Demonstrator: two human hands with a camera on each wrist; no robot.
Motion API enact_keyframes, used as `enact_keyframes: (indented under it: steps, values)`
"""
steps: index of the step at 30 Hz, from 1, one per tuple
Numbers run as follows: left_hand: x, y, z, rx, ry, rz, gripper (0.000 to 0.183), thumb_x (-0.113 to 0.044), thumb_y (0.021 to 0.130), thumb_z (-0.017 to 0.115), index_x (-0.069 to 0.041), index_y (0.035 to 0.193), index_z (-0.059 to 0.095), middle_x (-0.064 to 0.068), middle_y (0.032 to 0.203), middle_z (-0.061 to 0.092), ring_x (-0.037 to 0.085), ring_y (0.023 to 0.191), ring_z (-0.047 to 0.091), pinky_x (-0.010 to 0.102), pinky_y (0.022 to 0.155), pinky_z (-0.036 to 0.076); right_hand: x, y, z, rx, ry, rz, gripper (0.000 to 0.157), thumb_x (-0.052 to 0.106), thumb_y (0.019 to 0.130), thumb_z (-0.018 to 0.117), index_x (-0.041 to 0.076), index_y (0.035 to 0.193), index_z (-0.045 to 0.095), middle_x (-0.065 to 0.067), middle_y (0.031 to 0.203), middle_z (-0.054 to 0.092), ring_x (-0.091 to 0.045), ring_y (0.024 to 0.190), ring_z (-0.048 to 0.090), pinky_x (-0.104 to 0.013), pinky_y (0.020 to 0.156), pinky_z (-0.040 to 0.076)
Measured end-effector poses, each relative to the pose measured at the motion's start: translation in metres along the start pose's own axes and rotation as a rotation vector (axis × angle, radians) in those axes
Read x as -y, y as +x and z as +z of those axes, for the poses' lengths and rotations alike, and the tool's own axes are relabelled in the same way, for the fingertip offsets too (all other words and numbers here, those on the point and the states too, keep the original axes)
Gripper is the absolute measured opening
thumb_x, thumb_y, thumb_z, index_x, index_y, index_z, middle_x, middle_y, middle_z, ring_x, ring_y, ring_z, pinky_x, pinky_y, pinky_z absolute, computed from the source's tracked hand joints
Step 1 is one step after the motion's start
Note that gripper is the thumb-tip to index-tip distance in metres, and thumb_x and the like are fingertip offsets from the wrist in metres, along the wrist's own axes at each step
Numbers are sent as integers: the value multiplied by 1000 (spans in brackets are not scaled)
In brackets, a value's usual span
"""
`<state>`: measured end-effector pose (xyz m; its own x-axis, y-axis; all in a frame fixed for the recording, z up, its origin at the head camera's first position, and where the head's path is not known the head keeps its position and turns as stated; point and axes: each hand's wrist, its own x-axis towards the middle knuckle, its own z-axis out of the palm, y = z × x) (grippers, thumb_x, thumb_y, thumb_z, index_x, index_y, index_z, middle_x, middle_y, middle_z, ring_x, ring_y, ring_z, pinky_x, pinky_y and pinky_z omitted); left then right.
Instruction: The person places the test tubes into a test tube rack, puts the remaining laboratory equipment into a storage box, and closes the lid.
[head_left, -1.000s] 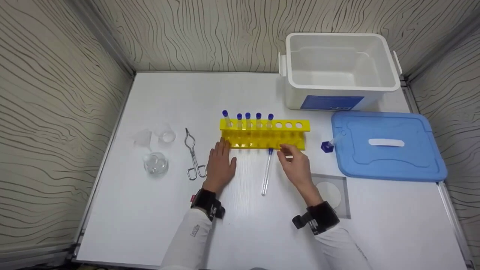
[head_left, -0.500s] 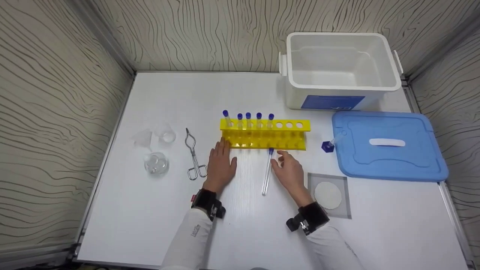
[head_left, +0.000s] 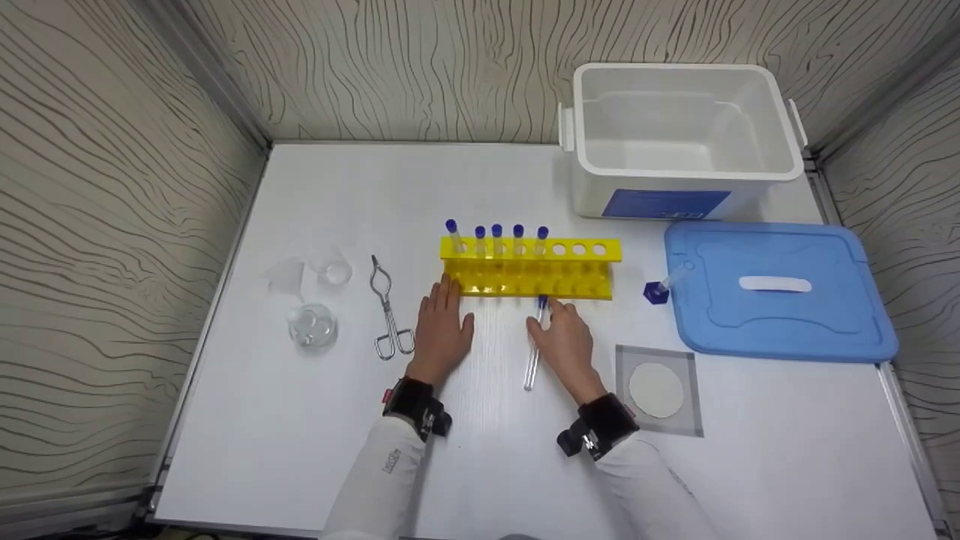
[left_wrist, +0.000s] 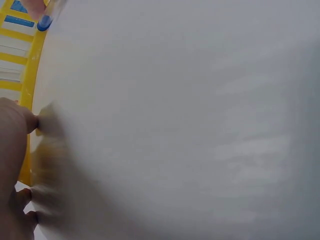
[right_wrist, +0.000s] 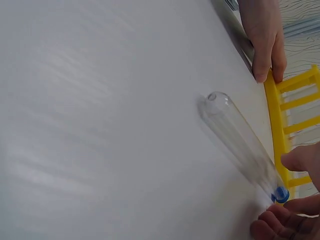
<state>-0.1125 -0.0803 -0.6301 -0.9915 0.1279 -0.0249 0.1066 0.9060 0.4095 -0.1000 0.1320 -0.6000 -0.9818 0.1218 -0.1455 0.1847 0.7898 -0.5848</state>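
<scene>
A clear test tube [head_left: 531, 373] with a blue cap lies on the table, its cap end toward a yellow test tube rack [head_left: 592, 279]. My right hand [head_left: 568, 341] is over the capped end. In the right wrist view, the cap [right_wrist: 281, 194] sits between the thumb and the fingertips, with a gap on the thumb side. My left hand [head_left: 442, 330] touches the left front edge of the rack, fingers extended. Several blue-capped tubes [head_left: 496, 231] stand in the rack's left and middle holes; the leftmost one tilts.
Crucible tongs [head_left: 387, 311], a glass jar [head_left: 313, 328], a funnel [head_left: 286, 277] and a small clear cup [head_left: 332, 271] stand left. At right are a white bin [head_left: 652, 196], a blue lid [head_left: 787, 322], a purple-based cylinder [head_left: 656, 292] and a grey square with a white disc [head_left: 656, 390].
My right hand has moved left from beside the test tube to over its capped end. The left hand stays on the rack; the tube has not moved.
</scene>
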Motion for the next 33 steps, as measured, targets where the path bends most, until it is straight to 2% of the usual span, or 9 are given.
enact_keyframes:
  steps: [6, 13, 23, 29, 33]
  values:
    - [0, 1, 0, 17, 1, -10, 66, -34, 102, 46, -4, 156, 25, 15, 167, 18, 35, 153, 22, 51, 126, 20, 4, 3, 4, -7, -31, -27, 52, 24, 89, 69, -6, 130, 60, -19, 98, 64, -23, 72, 56, -37, 61, 49]
    - [0, 1, 1, 9, -8, -2, 65, -34, 101, 46, -4, 156, 26, 15, 167, 18, 36, 153, 22, 52, 126, 19, 5, 2, 4, 0, -76, -27, 41, 12, 89, 66, -5, 127, 63, -19, 96, 63, -26, 73, 60, -41, 63, 53]
    - [1, 0, 1, 12, -2, -4, 66, -34, 101, 46, -4, 156, 26, 15, 167, 18, 36, 152, 23, 52, 126, 19, 6, -2, 2, 46, -76, -10, 41, 9, 89, 63, -1, 129, 63, -16, 98, 65, -23, 76, 57, -40, 69, 52]
    - [1, 0, 2, 4, 2, 6, 65, -34, 102, 46, -3, 156, 26, 15, 166, 19, 35, 153, 23, 52, 126, 20, 7, -4, -5, 25, -73, -1, 43, 10, 87, 65, 1, 129, 64, -13, 91, 64, -20, 69, 54, -31, 58, 45]
    - [1, 0, 2, -4, 0, 12, 66, -33, 101, 46, -2, 156, 26, 16, 166, 21, 36, 153, 23, 52, 126, 19, 9, -5, -12, 1, -67, 5, 42, 12, 89, 65, 4, 130, 64, -12, 94, 65, -22, 70, 56, -34, 61, 49]
